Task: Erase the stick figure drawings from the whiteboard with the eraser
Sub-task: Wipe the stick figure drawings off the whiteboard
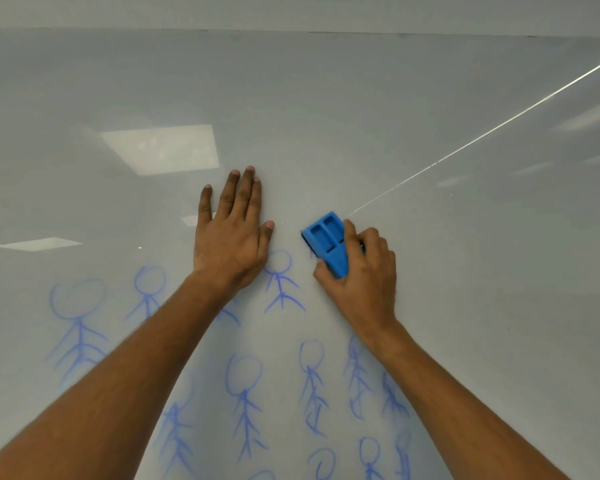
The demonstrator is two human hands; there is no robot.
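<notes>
While blue stick figures (246,403) are filling the lower whiteboard (326,116), the right hand (361,268) is gripping the blue eraser (328,242) against the board just right of one figure; the left hand (231,237) is lying open and flat, fingers spread, beside it.

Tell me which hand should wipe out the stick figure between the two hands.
Right. The right hand already grips the eraser just beside that stick figure; the left hand lies flat and empty on the whiteboard.

Whiteboard (326,98) bare above hands; left hand (231,237) flat beside eraser (328,242).
</notes>
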